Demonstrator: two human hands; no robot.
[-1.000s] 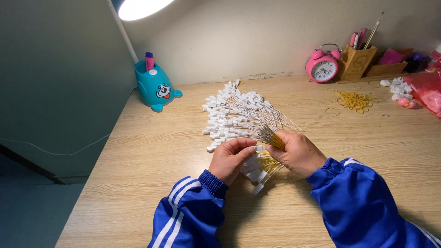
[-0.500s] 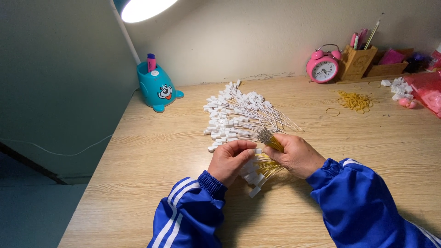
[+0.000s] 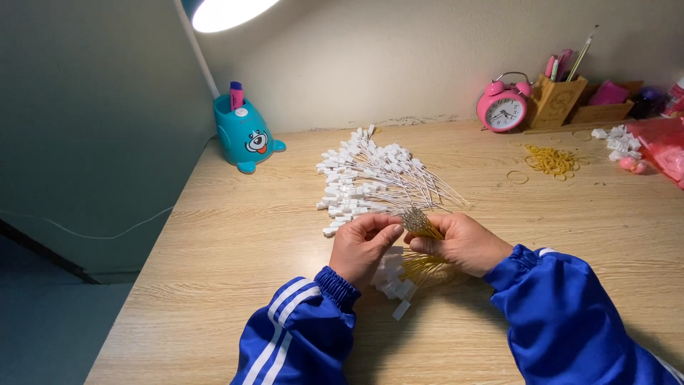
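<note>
My left hand (image 3: 363,246) and my right hand (image 3: 463,244) meet over the wooden desk (image 3: 235,235), both pinching a bunch of thin yellow-stemmed ties with white tags (image 3: 417,222). The bunch's white tag ends (image 3: 395,285) hang below my hands, just above the desk. Just beyond my hands lies a fanned pile of loose white-tagged ties (image 3: 370,178), its stems pointing toward my right hand. Both arms wear blue sleeves with white stripes.
A teal cartoon-shaped pen holder (image 3: 246,135) stands at the back left under a lamp (image 3: 228,11). At the back right are a pink alarm clock (image 3: 502,107), a wooden pencil holder (image 3: 556,96), yellow rubber bands (image 3: 550,160), more white tags (image 3: 618,141) and a red bag (image 3: 662,142).
My hands have shifted slightly while working the bunch; the stem ends now stick up between my thumbs. The pile on the desk has not moved.
</note>
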